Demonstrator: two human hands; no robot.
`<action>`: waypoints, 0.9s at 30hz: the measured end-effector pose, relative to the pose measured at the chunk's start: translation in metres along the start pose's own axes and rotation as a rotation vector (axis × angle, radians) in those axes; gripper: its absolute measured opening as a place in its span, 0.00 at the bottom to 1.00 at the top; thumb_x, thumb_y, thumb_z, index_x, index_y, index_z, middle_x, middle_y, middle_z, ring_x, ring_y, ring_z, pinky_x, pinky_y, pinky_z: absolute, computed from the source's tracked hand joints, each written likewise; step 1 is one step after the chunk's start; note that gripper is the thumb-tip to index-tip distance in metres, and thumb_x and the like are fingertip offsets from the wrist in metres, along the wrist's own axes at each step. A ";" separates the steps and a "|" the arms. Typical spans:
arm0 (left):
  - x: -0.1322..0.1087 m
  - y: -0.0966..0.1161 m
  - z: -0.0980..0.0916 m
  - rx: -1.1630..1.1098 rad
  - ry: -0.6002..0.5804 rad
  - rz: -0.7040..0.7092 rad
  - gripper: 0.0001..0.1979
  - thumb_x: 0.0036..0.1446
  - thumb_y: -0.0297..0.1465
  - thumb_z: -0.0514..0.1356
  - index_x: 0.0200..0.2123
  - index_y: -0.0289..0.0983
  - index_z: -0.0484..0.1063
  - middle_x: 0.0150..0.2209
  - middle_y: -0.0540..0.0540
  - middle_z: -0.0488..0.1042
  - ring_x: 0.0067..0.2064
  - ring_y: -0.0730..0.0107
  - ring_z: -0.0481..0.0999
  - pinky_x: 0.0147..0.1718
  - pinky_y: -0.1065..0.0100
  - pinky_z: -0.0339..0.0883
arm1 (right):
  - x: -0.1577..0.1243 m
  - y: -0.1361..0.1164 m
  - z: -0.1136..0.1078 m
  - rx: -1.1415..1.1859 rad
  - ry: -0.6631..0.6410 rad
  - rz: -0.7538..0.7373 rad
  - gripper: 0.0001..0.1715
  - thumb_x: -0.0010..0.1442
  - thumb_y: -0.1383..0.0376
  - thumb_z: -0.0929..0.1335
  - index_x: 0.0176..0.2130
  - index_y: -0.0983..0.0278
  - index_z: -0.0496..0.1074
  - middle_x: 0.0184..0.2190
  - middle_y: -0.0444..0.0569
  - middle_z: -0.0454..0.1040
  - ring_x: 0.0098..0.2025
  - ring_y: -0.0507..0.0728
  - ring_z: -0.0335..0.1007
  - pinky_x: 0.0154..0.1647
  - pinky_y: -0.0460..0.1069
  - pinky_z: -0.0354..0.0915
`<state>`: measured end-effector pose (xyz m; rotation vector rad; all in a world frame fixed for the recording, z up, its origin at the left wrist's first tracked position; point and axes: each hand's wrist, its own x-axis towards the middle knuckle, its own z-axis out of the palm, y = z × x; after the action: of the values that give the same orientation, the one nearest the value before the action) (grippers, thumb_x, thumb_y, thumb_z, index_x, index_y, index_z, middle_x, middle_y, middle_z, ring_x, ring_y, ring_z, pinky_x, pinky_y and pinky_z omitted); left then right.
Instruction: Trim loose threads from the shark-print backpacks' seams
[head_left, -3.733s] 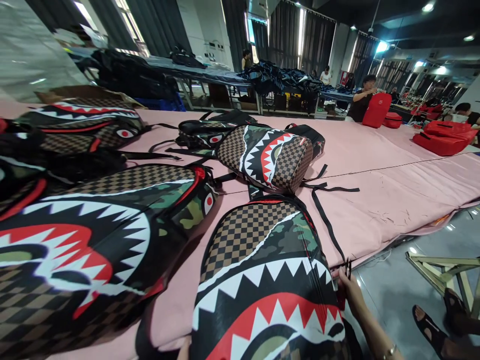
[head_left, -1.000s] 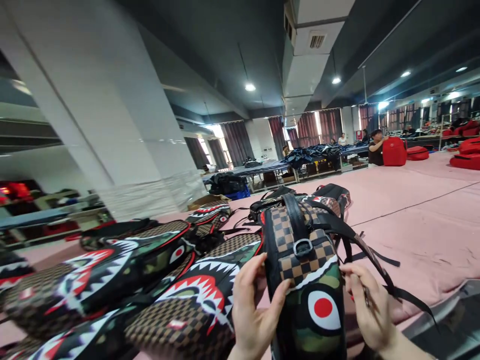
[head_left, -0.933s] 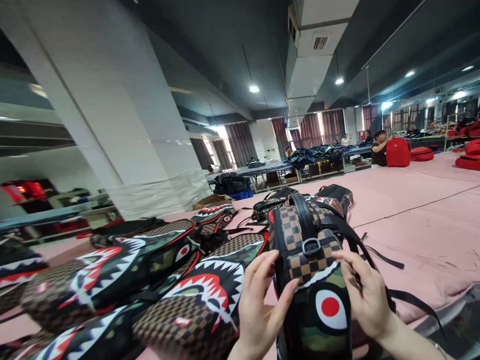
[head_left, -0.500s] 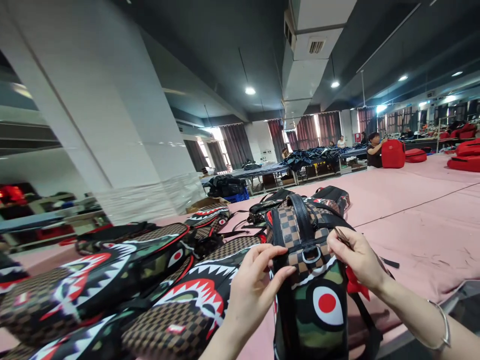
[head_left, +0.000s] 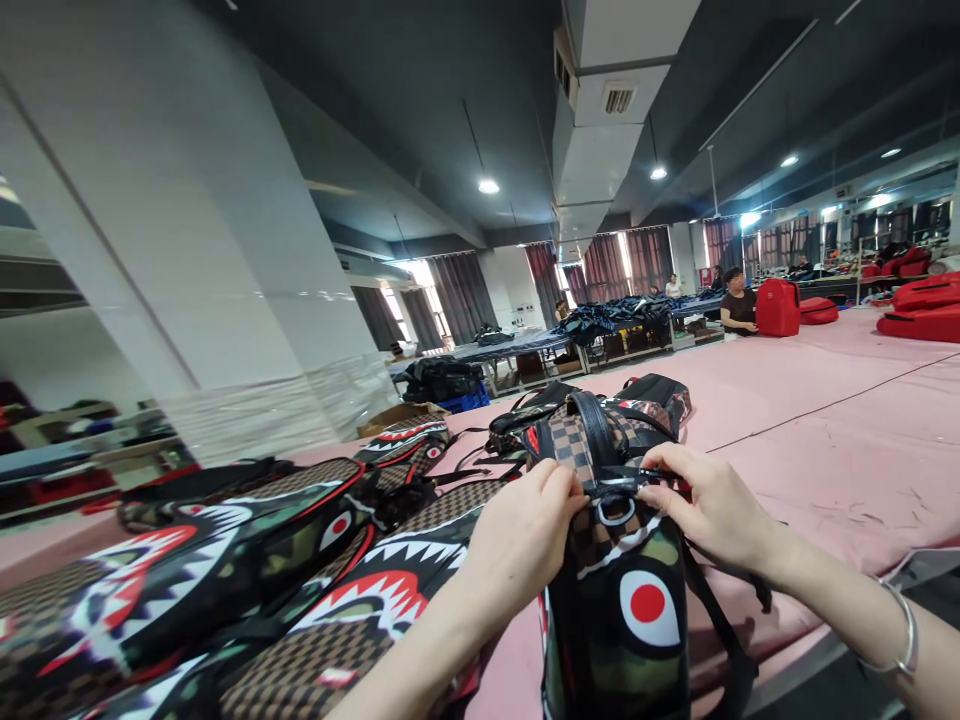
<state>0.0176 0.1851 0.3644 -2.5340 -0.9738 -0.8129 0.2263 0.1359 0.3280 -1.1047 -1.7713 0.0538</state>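
A checkered and camouflage backpack (head_left: 634, 570) with a red and white eye stands before me, its black top handle (head_left: 591, 430) upward. My left hand (head_left: 536, 515) is closed at the top left edge of the bag, fingertips pinching black trim beside the metal D-ring (head_left: 616, 510). On the other side of the ring, my right hand (head_left: 697, 500) pinches the black trim or zipper between thumb and fingers. What lies inside the right palm is hidden.
More shark-face backpacks (head_left: 277, 560) lie to the left, and others (head_left: 652, 395) behind the bag. The pink table (head_left: 810, 430) stretches right, with red bags (head_left: 778, 307) and a seated person (head_left: 739, 303) at its far side. A white pillar (head_left: 225, 250) rises at left.
My left hand has closed on the black trim. My right hand has moved to the trim by the ring; the dark tool and red piece seen at it before no longer show.
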 end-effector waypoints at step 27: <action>-0.011 0.001 -0.003 -0.619 0.163 -0.268 0.15 0.59 0.38 0.47 0.23 0.38 0.59 0.22 0.51 0.60 0.26 0.71 0.62 0.26 0.70 0.58 | 0.039 0.019 -0.009 0.346 -0.080 -0.114 0.09 0.53 0.62 0.69 0.28 0.66 0.71 0.25 0.43 0.71 0.26 0.49 0.63 0.28 0.43 0.58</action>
<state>0.0100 0.1775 0.3603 -2.7884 -1.1598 -1.5849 0.2426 0.1695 0.3511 -0.7602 -1.8095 0.3271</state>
